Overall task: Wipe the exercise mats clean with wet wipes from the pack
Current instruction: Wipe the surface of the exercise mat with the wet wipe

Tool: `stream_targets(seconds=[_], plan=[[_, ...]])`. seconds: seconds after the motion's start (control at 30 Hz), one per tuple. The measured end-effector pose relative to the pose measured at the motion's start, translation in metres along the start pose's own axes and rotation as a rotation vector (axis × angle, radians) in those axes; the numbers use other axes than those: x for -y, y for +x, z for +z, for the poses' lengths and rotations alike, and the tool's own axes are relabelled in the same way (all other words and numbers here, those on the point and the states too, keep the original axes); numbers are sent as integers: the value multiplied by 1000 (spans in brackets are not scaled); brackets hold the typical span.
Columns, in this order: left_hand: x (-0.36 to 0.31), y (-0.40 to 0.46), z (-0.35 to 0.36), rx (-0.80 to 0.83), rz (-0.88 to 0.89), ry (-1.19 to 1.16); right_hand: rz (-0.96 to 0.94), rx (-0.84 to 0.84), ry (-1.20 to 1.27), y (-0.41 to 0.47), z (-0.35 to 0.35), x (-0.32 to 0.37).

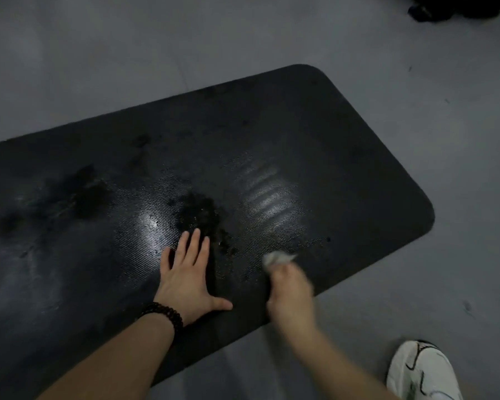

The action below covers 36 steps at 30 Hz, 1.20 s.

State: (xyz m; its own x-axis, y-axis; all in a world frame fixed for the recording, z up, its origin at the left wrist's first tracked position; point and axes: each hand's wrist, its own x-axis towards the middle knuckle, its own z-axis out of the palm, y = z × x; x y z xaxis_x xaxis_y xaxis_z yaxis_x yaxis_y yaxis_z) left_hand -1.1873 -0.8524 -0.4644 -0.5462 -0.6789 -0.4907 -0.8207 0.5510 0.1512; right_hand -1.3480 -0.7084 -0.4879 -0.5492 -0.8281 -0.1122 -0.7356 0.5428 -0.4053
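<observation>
grey floor [98,67], black mat [329,140], left hand [186,280] spread flat, right hand [290,290] clutching wipe [277,258]

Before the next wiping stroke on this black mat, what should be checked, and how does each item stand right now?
1. Wipe in hand: ok. The right hand grips a crumpled wet wipe.
2. Mat held steady: ok. The left hand lies flat on the mat.
3. Wipe touching the mat: cannot tell, the hand is blurred.
4. Dirt left: not ok. A dark patch remains beside the left fingers.
5. Pack of wipes within reach: cannot tell, none in view.
</observation>
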Motion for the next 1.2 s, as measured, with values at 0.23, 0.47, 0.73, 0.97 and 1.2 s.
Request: stream_targets(seconds=[0.23,0.47,0.73,0.97,1.2], plan=[[49,-13,-9,22,-225,-23,-49,-45,54,22,0,33],[67,-13,-13,104,-321,-94,-118,-22,-24,27,31,88],[64,-10,-15,148,-336,-128,-24,-107,-56,63,1,51],[63,-11,-17,145,-327,-90,-270,17,-26,-56,62,118],[67,-14,-14,123,-297,-68,197,-199,25,-6,4,47]])
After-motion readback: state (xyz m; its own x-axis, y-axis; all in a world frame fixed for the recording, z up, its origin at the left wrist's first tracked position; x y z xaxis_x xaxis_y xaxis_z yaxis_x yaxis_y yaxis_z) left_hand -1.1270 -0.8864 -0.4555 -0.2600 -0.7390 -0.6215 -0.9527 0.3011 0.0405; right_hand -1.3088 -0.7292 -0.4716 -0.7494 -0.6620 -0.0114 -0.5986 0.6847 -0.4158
